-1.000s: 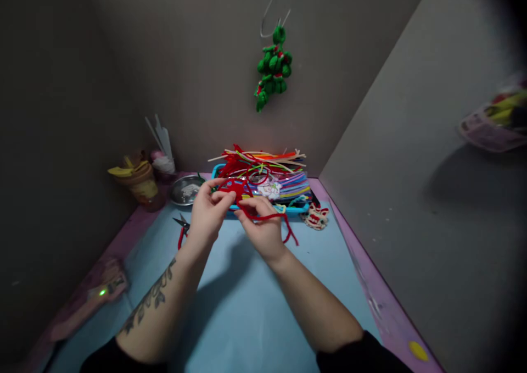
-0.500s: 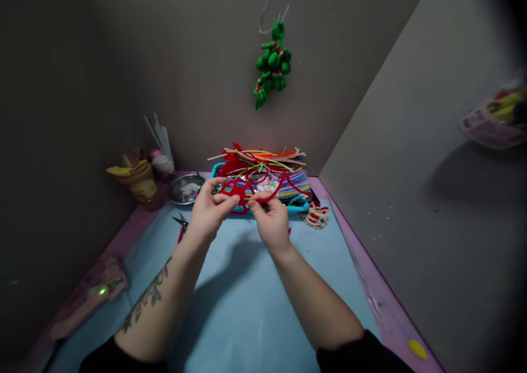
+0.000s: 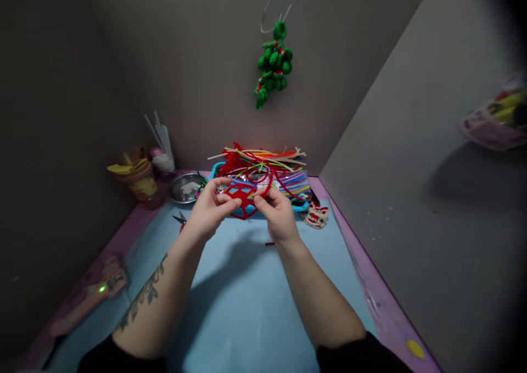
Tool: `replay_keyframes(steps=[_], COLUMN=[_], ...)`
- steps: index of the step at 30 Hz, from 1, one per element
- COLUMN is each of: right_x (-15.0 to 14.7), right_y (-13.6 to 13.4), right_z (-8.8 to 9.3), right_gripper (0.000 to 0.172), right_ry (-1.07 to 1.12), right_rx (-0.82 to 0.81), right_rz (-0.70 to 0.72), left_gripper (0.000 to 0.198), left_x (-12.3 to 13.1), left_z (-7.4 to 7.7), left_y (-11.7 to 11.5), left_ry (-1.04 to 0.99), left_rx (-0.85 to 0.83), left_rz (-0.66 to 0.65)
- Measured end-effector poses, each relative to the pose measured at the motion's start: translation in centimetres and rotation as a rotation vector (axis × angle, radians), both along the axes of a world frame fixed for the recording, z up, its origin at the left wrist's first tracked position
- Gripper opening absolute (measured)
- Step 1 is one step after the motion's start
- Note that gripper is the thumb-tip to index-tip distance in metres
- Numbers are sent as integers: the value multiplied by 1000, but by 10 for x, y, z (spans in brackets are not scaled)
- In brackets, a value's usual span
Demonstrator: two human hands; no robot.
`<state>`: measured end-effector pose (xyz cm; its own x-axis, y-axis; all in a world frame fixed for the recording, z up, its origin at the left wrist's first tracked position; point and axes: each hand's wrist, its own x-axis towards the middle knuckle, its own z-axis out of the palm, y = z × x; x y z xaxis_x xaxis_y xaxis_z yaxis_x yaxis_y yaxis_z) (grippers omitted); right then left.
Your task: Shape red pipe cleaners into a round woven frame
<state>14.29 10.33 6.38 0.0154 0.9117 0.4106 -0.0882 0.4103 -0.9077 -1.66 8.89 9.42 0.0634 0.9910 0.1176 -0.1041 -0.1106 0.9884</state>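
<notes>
Between my hands, above the light blue mat [image 3: 242, 307], is a red pipe-cleaner shape [image 3: 242, 196] with a solid middle and open loops around its edge. My left hand [image 3: 209, 205] pinches it from the left between thumb and fingers. On the other side my right hand [image 3: 278, 208] is closed at its right edge, where a red pipe-cleaner strand [image 3: 269, 183] rises from the fingertips. Directly behind stands a blue tray [image 3: 302, 207] heaped with coloured pipe cleaners [image 3: 294, 183]. A short red piece [image 3: 270, 244] lies on the mat by my right wrist.
Left of my hands are cutters [image 3: 180, 219] and a metal bowl [image 3: 179, 189] of small white bits. A glue gun [image 3: 96, 296] with a green light lies front left. Pots [image 3: 142, 183] stand back left, a lion-face piece [image 3: 316, 216] right. A green ornament [image 3: 274, 60] hangs above.
My right hand has shifted slightly right and lower. The red strand at its fingertips now points up rather than arching to the right. The short red piece on the mat shows more fully.
</notes>
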Motion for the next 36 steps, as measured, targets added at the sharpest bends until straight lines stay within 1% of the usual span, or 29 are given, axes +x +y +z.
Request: replay_keyframes(steps=[2, 5, 7, 9, 11, 14, 19, 21, 23, 24, 26, 28, 29, 30, 31, 33, 36], right_x=[1, 2, 3, 4, 5, 8, 10, 9, 6, 4, 1, -3, -4, -5, -6, -8, -10], right_y=[1, 1, 0, 0, 1, 1, -2, -3, -3, -2, -1, 1, 1, 1, 0, -1, -3], right_z=[1, 2, 3, 4, 4, 4, 8, 8, 6, 5, 1, -1, -2, -3, -3, -3, -3], right_gripper=[13, 14, 13, 12, 10, 10, 10, 11, 11, 12, 12, 14, 15, 16, 16, 17, 17], right_ry=[34, 2, -53, -120, -165, -174, -185, -192, -181, -163, -93, -10, 28, 59, 80, 108, 119], right_rx=[-21, -29, -11, 40, 101, 127, 87, 72, 60, 54, 39, 29, 29, 33, 42, 62, 88], right_rz=[30, 30, -22, -77, -96, -35, 148, 192, 192, 170, 80, -34, -82, -117, -140, -161, -173], left_gripper=[52, 53, 53, 53, 53, 54, 53, 55, 57, 59, 57, 47, 42, 38, 38, 44, 45], left_x=[-1, -2, -2, -1, -1, -4, -12, -13, -13, -12, -9, -6, -4, -2, 1, 7, 16], left_z=[0, 2, 5, 8, 11, 10, 5, 4, 6, 7, 11, 13, 13, 13, 12, 9, 6], left_y=[0, -1, -3, -5, -6, -6, -4, -3, -3, -3, -4, -6, -7, -9, -10, -12, -14], left_ry=[1, 11, 19, 26, 34, 41, 69, 99, 136, 148, 157, 156, 155, 155, 154, 144, 89], left_rx=[1, -8, -15, -26, -35, -47, -49, -41, -27, -7, 73, 160, 176, 168, 147, 113, 108], left_rz=[-23, -71, -85, -90, -95, -118, -213, -226, -197, -145, 46, 256, 298, 289, 233, 144, 131])
